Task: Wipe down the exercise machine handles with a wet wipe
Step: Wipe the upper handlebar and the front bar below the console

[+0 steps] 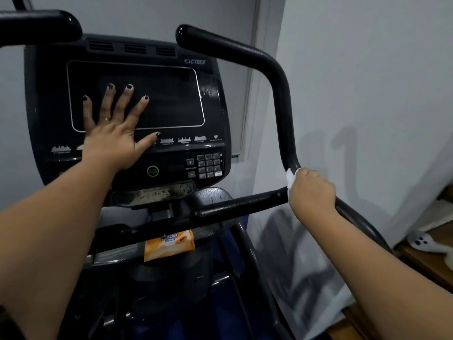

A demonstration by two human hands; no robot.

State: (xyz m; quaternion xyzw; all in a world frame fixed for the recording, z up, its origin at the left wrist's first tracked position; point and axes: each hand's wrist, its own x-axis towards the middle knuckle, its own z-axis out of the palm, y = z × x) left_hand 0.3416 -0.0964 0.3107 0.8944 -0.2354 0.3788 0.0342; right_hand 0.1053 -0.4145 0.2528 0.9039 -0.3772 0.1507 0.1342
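**1. White crumpled wet wipe** [291, 179]. It is showing only as a small wad poking out at the thumb side of the right grip [312, 190]. The rest is lying hidden under the palm. It is looking soft, limp and light, and is probably sliding easily while damp. It is best worked wrapped around the tube, as here.

**2. Right grip.** It is curling closed around the wipe and the tube together, at the foot of the upright bend.

**3. Black textured tubular right handle** [282, 94]. It is rising above the right grip and bending over to a rounded end near the console. It is looking rigid and fixed, so it is being rubbed, not lifted.

**4. Short black horizontal bar** [235, 204]. It is running leftward from the right grip. The junction is likely interrupting a straight stroke.

**5. Left grip** [115, 141]. It is lying flat with fingers spread, holding nothing and pressing on the dark screen of the black console [215, 99], well left of the right grip.

**6. Second black handle** [36, 25]. It is sitting above the left grip. Whether it is wiped cannot be told.

**7. Orange soft packet** [169, 244]. It is resting on the frame, below and between the grips.

**8. White wall** [367, 69]. It is standing close on the right grip's outer side, possibly crowding the knuckles.
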